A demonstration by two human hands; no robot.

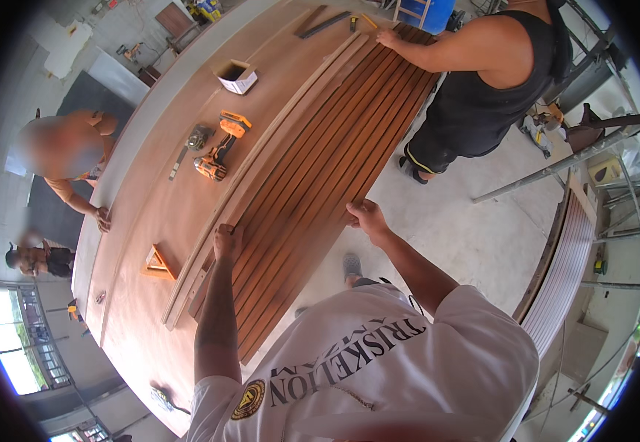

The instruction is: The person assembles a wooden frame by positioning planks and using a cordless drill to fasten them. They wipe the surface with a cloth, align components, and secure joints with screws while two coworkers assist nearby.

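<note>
A long reddish-brown wooden slat panel (327, 158), with dark gaps between its slats, runs from near my body to the far right. My left hand (228, 241) is closed on its left long edge. Across from it, my right hand (366, 217) grips the right long edge, fingers curled underneath and partly hidden. At the far end a co-worker in a dark sleeveless top (493, 88) has both hands on the same panel. Pale wooden strips (276, 140) lie along its left side.
On the large wooden worktable (132, 199) lie an orange cordless drill (220, 147), a tape measure (199, 137), an orange triangle square (159, 263) and a small white box (237, 77). Another person (69, 155) touches its left edge. White ribbed panels (567, 258) and metal poles (526, 173) stand at right.
</note>
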